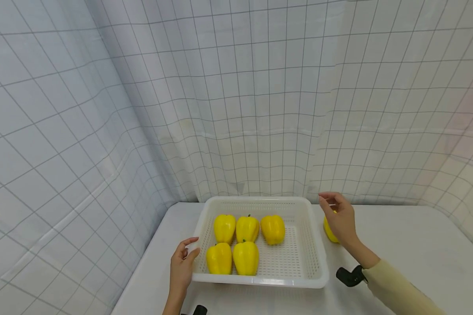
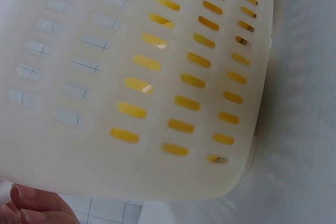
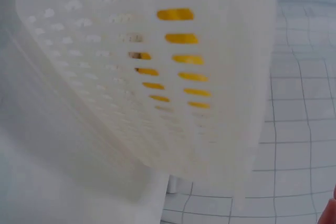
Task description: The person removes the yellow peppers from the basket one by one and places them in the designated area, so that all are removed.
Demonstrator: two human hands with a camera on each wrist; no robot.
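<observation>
A white slotted plastic basket (image 1: 297, 280) holds several yellow bell peppers (image 1: 246, 258), standing in two rows toward its left side. At the basket's left rim, my left hand (image 1: 181, 264) grips the edge with thumb and fingers; its fingertips (image 2: 39, 203) show right by the rim in the left wrist view. My right hand (image 1: 340, 221) hovers past the right rim, fingers loosely bent and nothing between them. Partly hidden behind that hand, another yellow bell pepper (image 1: 329, 232) lies outside the basket. Only a bit of a right finger (image 3: 329, 213) enters the right wrist view.
The basket sits on a table with a white cover (image 1: 410, 245). A white curtain with a dark grid (image 1: 260, 131) hangs behind the table and along the left. A black wrist device (image 1: 350, 277) is near the right sleeve (image 1: 398, 288).
</observation>
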